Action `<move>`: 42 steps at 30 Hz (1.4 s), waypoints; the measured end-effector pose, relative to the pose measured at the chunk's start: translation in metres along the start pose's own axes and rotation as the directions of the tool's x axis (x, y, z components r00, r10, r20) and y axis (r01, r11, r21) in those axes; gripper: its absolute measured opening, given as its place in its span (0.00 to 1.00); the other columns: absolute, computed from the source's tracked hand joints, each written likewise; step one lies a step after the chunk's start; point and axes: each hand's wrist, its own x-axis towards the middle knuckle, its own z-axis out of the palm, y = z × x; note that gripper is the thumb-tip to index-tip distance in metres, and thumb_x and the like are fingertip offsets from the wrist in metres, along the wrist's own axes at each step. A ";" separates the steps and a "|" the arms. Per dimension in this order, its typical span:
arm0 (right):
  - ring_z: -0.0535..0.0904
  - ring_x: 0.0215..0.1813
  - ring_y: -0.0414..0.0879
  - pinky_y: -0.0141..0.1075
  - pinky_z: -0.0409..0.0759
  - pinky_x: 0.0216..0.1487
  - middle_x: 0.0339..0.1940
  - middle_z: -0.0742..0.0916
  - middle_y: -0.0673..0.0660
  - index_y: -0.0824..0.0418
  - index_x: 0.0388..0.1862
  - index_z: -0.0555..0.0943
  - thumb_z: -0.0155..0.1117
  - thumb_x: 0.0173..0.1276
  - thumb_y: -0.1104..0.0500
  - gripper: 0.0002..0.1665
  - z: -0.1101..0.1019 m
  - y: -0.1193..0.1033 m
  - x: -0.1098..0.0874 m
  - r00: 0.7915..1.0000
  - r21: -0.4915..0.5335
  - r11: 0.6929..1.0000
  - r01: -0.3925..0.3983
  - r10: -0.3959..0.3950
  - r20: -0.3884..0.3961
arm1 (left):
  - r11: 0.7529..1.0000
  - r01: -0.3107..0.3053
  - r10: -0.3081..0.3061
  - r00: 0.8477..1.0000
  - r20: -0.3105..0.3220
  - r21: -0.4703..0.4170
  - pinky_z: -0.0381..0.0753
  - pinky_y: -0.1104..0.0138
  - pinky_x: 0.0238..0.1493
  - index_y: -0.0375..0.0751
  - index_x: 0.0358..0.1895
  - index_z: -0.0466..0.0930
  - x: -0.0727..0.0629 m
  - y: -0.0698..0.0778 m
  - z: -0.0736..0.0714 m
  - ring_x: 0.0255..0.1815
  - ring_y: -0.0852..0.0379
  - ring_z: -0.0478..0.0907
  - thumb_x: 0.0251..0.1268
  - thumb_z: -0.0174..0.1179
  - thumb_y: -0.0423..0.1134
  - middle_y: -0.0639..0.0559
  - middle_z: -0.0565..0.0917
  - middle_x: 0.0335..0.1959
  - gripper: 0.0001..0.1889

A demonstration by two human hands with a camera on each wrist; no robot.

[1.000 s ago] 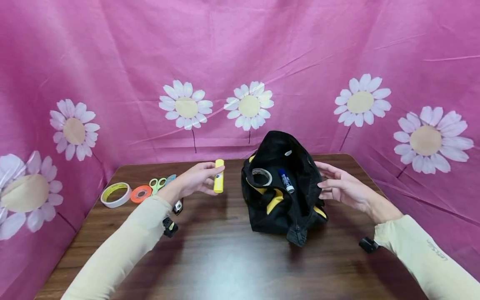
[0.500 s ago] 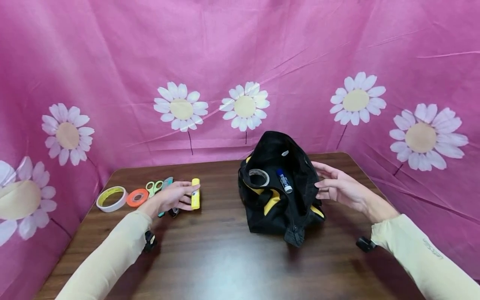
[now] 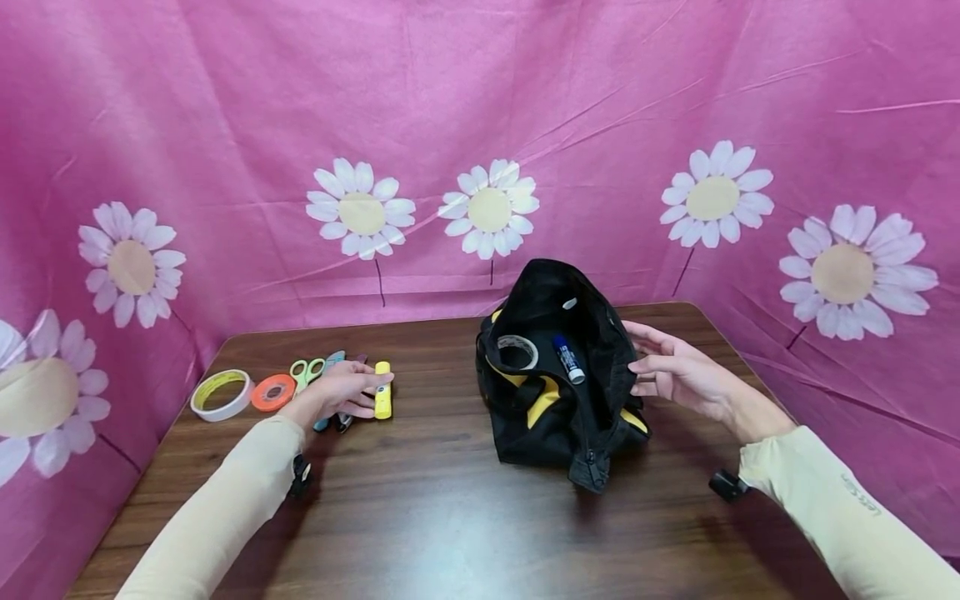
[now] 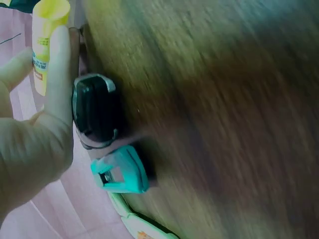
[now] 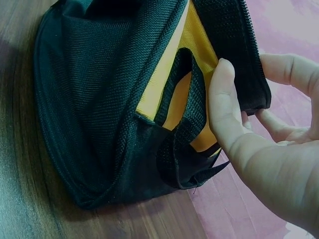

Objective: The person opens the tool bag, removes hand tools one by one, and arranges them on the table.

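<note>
In the head view my left hand (image 3: 337, 392) pinches a yellow glue stick (image 3: 383, 392), held upright low over the table just right of the other stationery. The left wrist view shows thumb and fingers about the same glue stick (image 4: 41, 30), close beside a black-and-silver item (image 4: 94, 109) and a teal stapler (image 4: 132, 172). My right hand (image 3: 686, 379) grips the side of a black and yellow bag (image 3: 525, 442), its mouth open. Up close, the thumb and fingers pinch the zippered edge (image 5: 251, 64). Inside the bag lie a tape roll (image 3: 533, 354) and a blue-capped stick (image 3: 570, 362).
On the left of the wooden table (image 3: 420, 517) stand a white tape roll (image 3: 242, 403), an orange tape roll (image 3: 262, 397) and green-handled scissors (image 3: 306, 380) in a row. A pink flowered cloth (image 3: 600, 100) hangs behind and at both sides.
My left hand has carried the glue stick leftward and down, away from the bag to the stationery row. The right hand keeps its hold on the bag.
</note>
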 end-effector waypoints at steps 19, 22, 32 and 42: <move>0.85 0.49 0.47 0.44 0.86 0.50 0.67 0.75 0.58 0.59 0.82 0.53 0.43 0.77 0.76 0.37 0.000 -0.001 0.001 1.000 -0.002 1.000 -0.004 0.004 0.007 | 0.995 -0.002 0.005 1.000 -0.023 0.098 0.88 0.65 0.29 0.28 0.64 0.68 0.004 0.002 -0.001 0.27 0.56 0.83 0.67 0.68 0.50 0.42 0.84 0.34 0.35; 0.85 0.50 0.47 0.44 0.86 0.50 0.67 0.75 0.58 0.58 0.81 0.54 0.42 0.77 0.76 0.37 -0.001 0.000 0.001 1.000 -0.002 1.000 -0.002 0.002 0.014 | 0.995 -0.002 0.005 1.000 -0.029 0.103 0.87 0.64 0.27 0.30 0.61 0.70 0.004 0.002 -0.001 0.22 0.57 0.83 0.67 0.69 0.50 0.43 0.83 0.29 0.31; 0.85 0.50 0.48 0.44 0.86 0.50 0.67 0.75 0.58 0.58 0.81 0.55 0.42 0.77 0.77 0.37 -0.001 0.000 0.001 1.000 0.001 1.000 0.001 -0.001 0.019 | 0.997 -0.012 0.015 0.999 -0.040 0.081 0.87 0.66 0.25 0.30 0.59 0.74 0.006 0.001 0.000 0.24 0.55 0.84 0.73 0.63 0.45 0.41 0.80 0.33 0.23; 0.84 0.50 0.47 0.44 0.86 0.50 0.66 0.76 0.57 0.57 0.81 0.56 0.42 0.77 0.76 0.37 0.000 0.000 0.001 1.000 -0.001 1.000 0.000 0.000 0.018 | 0.998 -0.015 0.017 0.999 -0.042 0.056 0.86 0.66 0.25 0.30 0.60 0.73 0.006 0.002 -0.001 0.23 0.57 0.83 0.75 0.61 0.43 0.42 0.79 0.35 0.21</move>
